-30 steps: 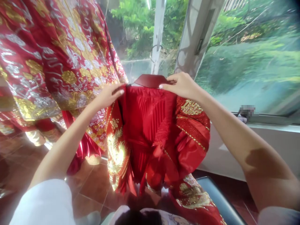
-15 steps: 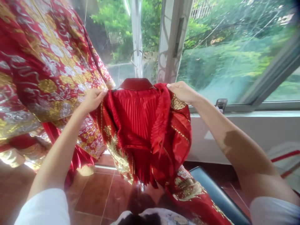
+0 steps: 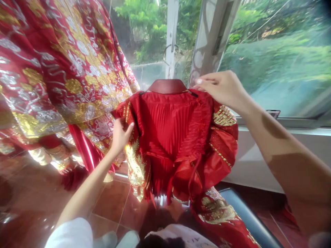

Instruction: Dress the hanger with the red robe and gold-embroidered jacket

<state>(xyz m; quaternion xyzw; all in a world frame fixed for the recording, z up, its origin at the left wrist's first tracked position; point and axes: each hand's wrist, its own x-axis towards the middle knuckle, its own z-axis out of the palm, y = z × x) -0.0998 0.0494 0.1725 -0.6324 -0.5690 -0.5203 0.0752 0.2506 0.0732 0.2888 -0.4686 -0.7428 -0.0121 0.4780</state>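
A red pleated garment point(image 3: 170, 127) with gold embroidery hangs on a dark red hanger point(image 3: 167, 86) whose metal hook point(image 3: 169, 51) rises in front of the window. My right hand point(image 3: 222, 90) pinches the garment's top edge at the hanger's right end. My left hand point(image 3: 120, 136) is lower, its fingers closed on the garment's left embroidered panel. The garment's lower part trails down toward the floor.
A large red robe point(image 3: 59, 75) with gold and silver embroidery hangs at the left, close beside the hanger. A window frame post point(image 3: 212, 38) and a white sill point(image 3: 284, 131) lie behind. A dark blue padded edge point(image 3: 248, 220) sits at the lower right on the red tiled floor point(image 3: 108, 203).
My left hand has dropped from the hanger's left end down to the garment's left panel. My right hand has lifted slightly along the top right edge.
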